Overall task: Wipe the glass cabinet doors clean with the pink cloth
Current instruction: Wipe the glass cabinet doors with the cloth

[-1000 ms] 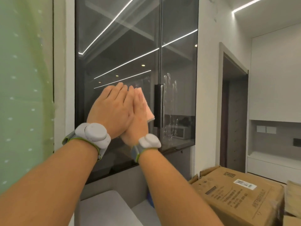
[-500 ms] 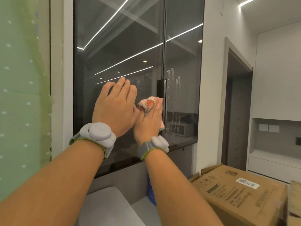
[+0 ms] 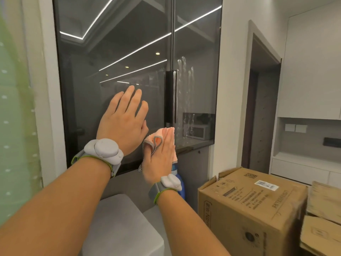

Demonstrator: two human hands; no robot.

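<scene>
1. Against the lower part of the left glass door point(image 3: 114, 58), near the dark handle point(image 3: 168, 97), the pink cloth point(image 3: 156, 140) was pressed flat by the right hand point(image 3: 160, 156).
2. On the right glass door point(image 3: 195, 52), long finger smears point(image 3: 184, 74) were seen beside the handle, so this door was judged not yet wiped.
3. The left door appeared mostly free of marks, though faint haze could be noticed above the left hand point(image 3: 123, 122); the task was judged to be about half done.
4. The fingers of the right hand were held straight and together, and the cloth was kept between the palm and the glass, not gripped in a fist.
5. The fingers point(image 3: 132, 97) of the left hand were spread open and laid flat against the glass, with nothing held.
</scene>
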